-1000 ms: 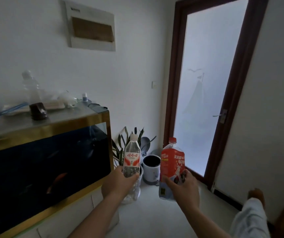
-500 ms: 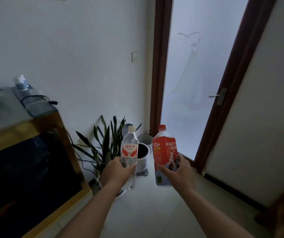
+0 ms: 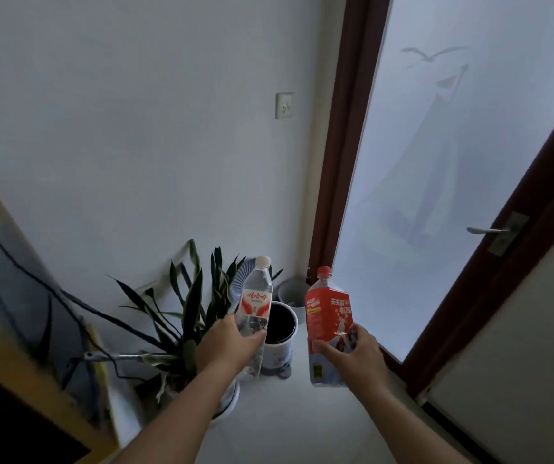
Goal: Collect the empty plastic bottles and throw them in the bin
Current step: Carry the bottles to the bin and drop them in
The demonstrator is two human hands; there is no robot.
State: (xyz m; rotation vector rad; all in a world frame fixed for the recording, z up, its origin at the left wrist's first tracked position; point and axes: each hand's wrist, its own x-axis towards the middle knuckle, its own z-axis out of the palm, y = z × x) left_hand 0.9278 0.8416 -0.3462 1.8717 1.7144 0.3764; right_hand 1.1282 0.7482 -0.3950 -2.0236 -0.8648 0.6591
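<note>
Nearest the camera, two bare forearms reach out. The left hand is wrapped tight around the lower body of a clear water bottle, white cap up, held close to upright. The right hand is clamped on the lower half of a red-labelled bottle, red cap up, also close to upright and a touch taller in frame. Both bottles look empty.

Just beyond, between and a little behind the two bottles, sits the bin: a small white pail on the floor, its dark mouth open and facing up. That is the relation to watch, I'd say. The bin lies forward and below both hands, and the left hand looks the nearer; the water bottle overlaps the rim in this view. The bottles' long axes stand vertical, so a straight drop should suit.

Left of the bin stands a spiky potted plant; behind, the white wall and a frosted glass door.
</note>
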